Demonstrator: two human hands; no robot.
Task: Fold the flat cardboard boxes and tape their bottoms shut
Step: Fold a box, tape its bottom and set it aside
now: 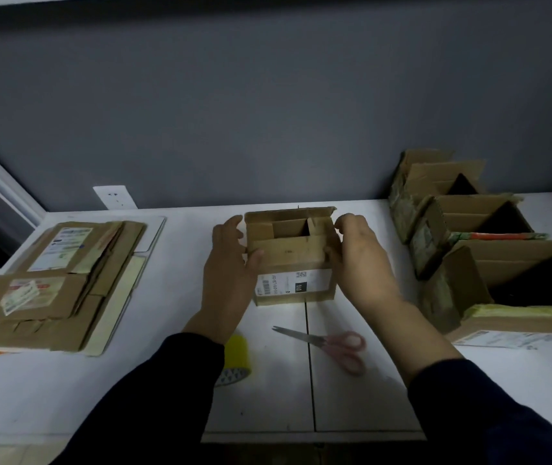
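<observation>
A plain grey wall [267,112] fills the upper half of the view, and below it lies a long white counter [66,380] with a dark seam running toward the person. On the left part of the counter rests a wide stack of flat brown cardboard boxes [49,290], some with white labels on top. On the right part stand three folded brown cardboard boxes [462,283] in a row from the wall toward the near edge, with their flaps up and their dark insides visible. Two arms in dark sleeves reach forward from the bottom. In the middle of the counter, near the wall, stands a small brown cardboard box [288,253] with a white barcode label on its near side. Its near flap is folded inward and its far flap is upright. The left hand [227,270] grasps the left side of this box, with the thumb lying on the near flap. The right hand [358,260] grasps the right side, with curled fingers at the upper right corner. Between the arms lie scissors with pink handles [321,342], with the blades pointing left. A roll of yellow tape [237,355] lies just beside the left sleeve, partly hidden by it. A small white wall socket [115,197] sits just above the counter at the left.
</observation>
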